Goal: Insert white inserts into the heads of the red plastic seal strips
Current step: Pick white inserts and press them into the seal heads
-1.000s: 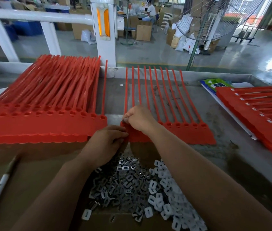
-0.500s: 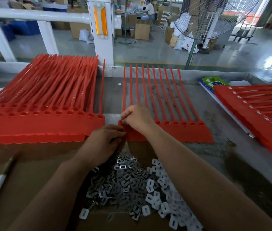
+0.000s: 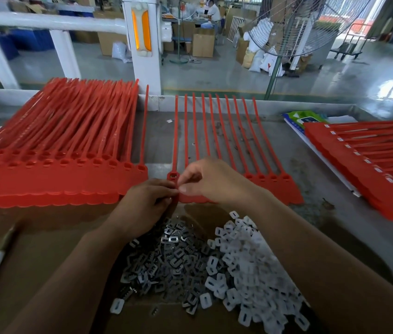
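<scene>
A stack of red strips (image 3: pixel 58 165) lies to my left and a second stack (image 3: pixel 371 165) to my right. Metal clips (image 3: pixel 173 256) and white inserts (image 3: pixel 250 261) are heaped between my forearms. My left hand (image 3: pixel 142 203) curls its fingers round the near edge of the middle row of strips (image 3: pixel 270 186). My right hand (image 3: pixel 214 182) has thumb and forefinger pinched together beside the leftmost head (image 3: pixel 173 175). Whether they hold an insert I cannot tell. My right hand covered that head a moment ago, and it now shows.

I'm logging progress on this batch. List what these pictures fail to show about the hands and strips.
- Head view: whether a white plastic insert is held, hidden by curled fingers of the left hand and right hand.
- Head view: middle heads of the flat red plastic seal strip sheet, covered by the right hand.
- Head view: right-side stack of red strips, cut off by the frame edge.
</scene>
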The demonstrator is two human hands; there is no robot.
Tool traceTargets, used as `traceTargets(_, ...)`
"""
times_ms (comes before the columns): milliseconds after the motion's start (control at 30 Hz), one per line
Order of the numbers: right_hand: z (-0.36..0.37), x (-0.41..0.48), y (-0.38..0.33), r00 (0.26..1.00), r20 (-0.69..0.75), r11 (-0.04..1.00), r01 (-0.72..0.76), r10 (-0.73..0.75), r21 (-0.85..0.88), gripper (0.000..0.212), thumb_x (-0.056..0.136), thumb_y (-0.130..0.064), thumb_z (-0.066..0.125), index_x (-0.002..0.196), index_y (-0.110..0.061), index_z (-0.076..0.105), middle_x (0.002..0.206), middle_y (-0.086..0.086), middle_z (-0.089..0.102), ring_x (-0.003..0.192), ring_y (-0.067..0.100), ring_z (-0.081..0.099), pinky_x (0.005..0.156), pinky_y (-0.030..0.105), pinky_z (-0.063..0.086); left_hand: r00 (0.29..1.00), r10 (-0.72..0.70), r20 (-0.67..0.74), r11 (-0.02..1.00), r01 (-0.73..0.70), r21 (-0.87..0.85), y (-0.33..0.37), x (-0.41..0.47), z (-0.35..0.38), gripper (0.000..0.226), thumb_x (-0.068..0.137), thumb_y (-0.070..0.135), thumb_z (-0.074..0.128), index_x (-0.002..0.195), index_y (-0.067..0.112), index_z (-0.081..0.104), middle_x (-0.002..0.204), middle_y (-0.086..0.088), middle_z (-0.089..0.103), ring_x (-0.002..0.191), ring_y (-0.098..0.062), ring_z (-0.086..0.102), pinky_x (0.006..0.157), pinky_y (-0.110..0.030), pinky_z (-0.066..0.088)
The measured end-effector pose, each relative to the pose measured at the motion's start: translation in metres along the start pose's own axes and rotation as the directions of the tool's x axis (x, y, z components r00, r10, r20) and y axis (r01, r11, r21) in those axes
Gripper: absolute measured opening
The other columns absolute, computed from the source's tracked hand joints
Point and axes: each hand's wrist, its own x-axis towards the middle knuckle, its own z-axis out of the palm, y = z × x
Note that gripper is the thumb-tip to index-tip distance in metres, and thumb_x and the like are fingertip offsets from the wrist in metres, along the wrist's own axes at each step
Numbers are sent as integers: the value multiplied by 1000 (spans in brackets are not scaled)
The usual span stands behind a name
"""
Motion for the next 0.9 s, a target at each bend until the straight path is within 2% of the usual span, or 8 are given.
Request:
traceTargets(67, 1, -17, -1, 997, 71, 999, 32, -31, -12, 15, 83, -22, 66, 97, -19, 68, 89, -15, 62, 80, -6, 55, 74, 11, 44, 1000, -14, 15, 1000, 14, 13, -1, 1, 1, 27, 88, 9, 55, 111, 17, 66, 124, 7, 55, 108, 2, 44, 92, -5, 25)
traceTargets(200, 5, -39, -2, 988, 139, 997, 77, -74, -18, 21, 80, -21, 70, 101, -17, 69, 93, -10, 67, 77, -7, 56, 73, 7, 44, 1000, -23, -4, 1000, 23, 13, -4, 1, 3, 27, 87, 8, 56, 110, 16, 66, 123, 9, 56, 106, 5, 42, 84, 8, 19)
traceTargets(300, 11, -50, -3, 977, 192, 994, 100, -90, -45, 30, 77, -25, 73, 107, -22, 67, 86, -21, 60, 70, -16, 49, 66, -2, 38, 1000, -16, -15, 1000, 16, 18, -4, 1, 4, 26, 86, 6, 57, 108, 14, 67, 121, 6, 57, 106, 3, 43, 84, 9, 18)
traceTargets(367, 15, -53, -3, 970, 219, 985, 130, -103, -110, 36, 76, -26, 73, 111, -24, 65, 91, -21, 55, 72, -11, 46, 65, 1, 37, 1000, -12, -14, 1000, 13, 23, -4, 1, 3, 26, 86, 6, 57, 108, 13, 67, 121, 6, 57, 106, 3, 43, 84, 10, 18)
traceTargets(467, 19, -56, -1, 974, 196, 982, 140, -113, -126, 27, 77, -23, 72, 104, -22, 68, 85, -21, 51, 72, -7, 45, 66, 4, 35, 1000, -13, -5, 999, 13, 32, -4, 0, 3, 26, 87, 8, 56, 110, 15, 66, 122, 9, 56, 107, 5, 42, 83, 8, 20)
traceTargets(600, 20, -58, 4, 982, 156, 992, 111, -102, -51, 14, 77, -17, 72, 92, -18, 71, 85, -11, 64, 69, -5, 51, 66, 9, 41, 1000, -11, 3, 999, 11, 47, -3, 0, 2, 27, 87, 8, 56, 111, 15, 65, 123, 8, 55, 107, 5, 41, 83, 8, 21)
traceTargets(733, 20, -58, 5, 984, 150, 995, 93, -95, 25, 10, 79, -14, 70, 88, -14, 70, 73, -20, 56, 65, -12, 50, 66, 4, 39, 1000, -16, 0, 999, 16, 39, -4, 0, 3, 27, 87, 9, 56, 111, 16, 65, 124, 9, 55, 108, 5, 41, 85, 6, 21)
traceTargets(900, 17, -61, 5, 991, 102, 992, 81, -90, 93, 7, 82, -12, 65, 80, -18, 63, 70, -17, 55, 64, -11, 50, 64, 6, 41, 1000, -17, -4, 999, 17, 35, -5, -1, 4, 27, 86, 8, 57, 111, 16, 65, 123, 9, 56, 107, 5, 41, 88, 0, 23)
